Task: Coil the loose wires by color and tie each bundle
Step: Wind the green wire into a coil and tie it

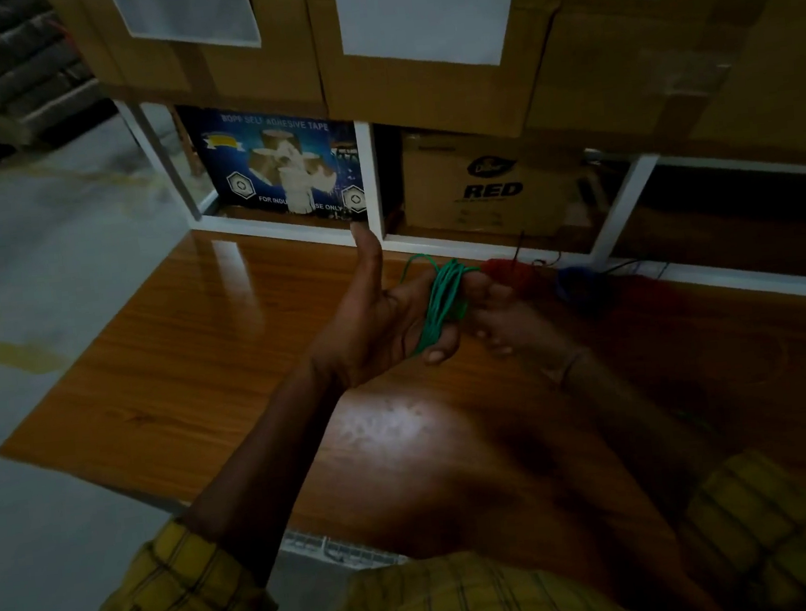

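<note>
Winding the green wire around the fingers of the left hand, thumb up, above the wooden surface; right hand closing on the coil's far side, though blurred. Judging the coiling near done, with a loose end showing at top. Needing next a tie; red and blue bundles lying just behind.

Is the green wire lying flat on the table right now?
No, the green wire is looped around the fingers of the left hand, held up above the table.
</note>
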`<action>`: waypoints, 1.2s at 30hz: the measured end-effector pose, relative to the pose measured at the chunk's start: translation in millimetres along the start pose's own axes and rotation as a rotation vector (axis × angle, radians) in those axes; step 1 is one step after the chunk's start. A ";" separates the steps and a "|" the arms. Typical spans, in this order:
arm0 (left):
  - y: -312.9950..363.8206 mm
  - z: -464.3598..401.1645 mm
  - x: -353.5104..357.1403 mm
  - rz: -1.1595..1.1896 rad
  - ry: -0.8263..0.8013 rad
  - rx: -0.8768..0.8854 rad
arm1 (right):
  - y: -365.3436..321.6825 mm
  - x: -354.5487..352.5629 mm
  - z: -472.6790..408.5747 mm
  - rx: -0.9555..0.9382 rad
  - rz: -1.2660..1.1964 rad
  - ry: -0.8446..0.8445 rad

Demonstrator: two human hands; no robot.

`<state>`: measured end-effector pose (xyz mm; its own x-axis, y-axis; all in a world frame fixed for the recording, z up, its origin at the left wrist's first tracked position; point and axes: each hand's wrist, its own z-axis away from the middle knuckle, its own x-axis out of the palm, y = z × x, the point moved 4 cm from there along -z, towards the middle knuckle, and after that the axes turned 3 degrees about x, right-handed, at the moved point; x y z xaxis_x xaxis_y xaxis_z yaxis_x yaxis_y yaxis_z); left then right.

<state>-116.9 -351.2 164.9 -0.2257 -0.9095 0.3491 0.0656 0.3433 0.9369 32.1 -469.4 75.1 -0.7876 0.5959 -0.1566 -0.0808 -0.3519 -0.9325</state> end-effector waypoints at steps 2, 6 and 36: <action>4.1 -5.6 -1.3 0.030 0.026 0.048 | 8.2 23.9 19.1 0.014 0.060 -0.088; 2.1 -17.8 -15.6 0.099 0.173 0.113 | 2.1 55.8 55.1 -0.014 0.187 -0.259; -15.5 -17.4 -3.8 -0.042 0.079 -0.036 | -22.6 -4.0 22.9 -0.073 0.068 0.009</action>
<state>-100.2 -357.1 149.3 -0.1518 -0.9390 0.3086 0.0928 0.2973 0.9503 23.0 -480.4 104.3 -0.7841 0.5792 -0.2232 0.0178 -0.3384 -0.9408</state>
